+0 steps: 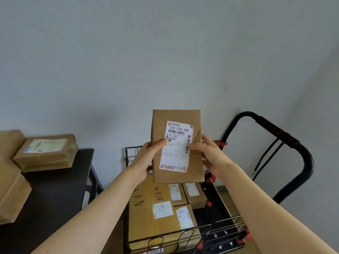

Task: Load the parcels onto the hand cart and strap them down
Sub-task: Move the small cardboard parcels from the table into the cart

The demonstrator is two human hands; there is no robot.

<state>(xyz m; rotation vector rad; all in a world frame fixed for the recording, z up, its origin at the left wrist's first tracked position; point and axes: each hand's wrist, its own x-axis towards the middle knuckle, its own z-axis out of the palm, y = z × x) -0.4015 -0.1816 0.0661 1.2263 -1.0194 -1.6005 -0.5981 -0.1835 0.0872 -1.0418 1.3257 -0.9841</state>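
We hold one brown paper-wrapped parcel (177,146) upright in the air, over the far end of the hand cart (275,129) and clear of the load below it. A white shipping label (178,131) with barcodes faces us.

The left hand (146,158) grips the parcel's left edge, its thumb laid across the front onto the label's left margin. The right hand (209,158) grips the right edge, its thumb resting on the label's right margin. In both hands the remaining fingers pass behind the parcel and are hidden, so each hand pinches the parcel between thumb and fingers.

On the cart deck a large carton (143,217) with handwritten characters fills the left side, from the near wire rail (183,233) towards the far edge. Three smaller parcels lie just to its right: two side by side near the far edge (176,193) (194,193), and one nearer to us (185,215). The right side of the deck shows black. The looped black handle stands at the cart's right, with two dark cords (266,156) hanging inside the loop. Red fittings (221,143) mark the frame.

To the left stands a black table (55,189). A taped parcel (45,153) sits at its far edge, with further brown parcels (11,195) along the left edge.
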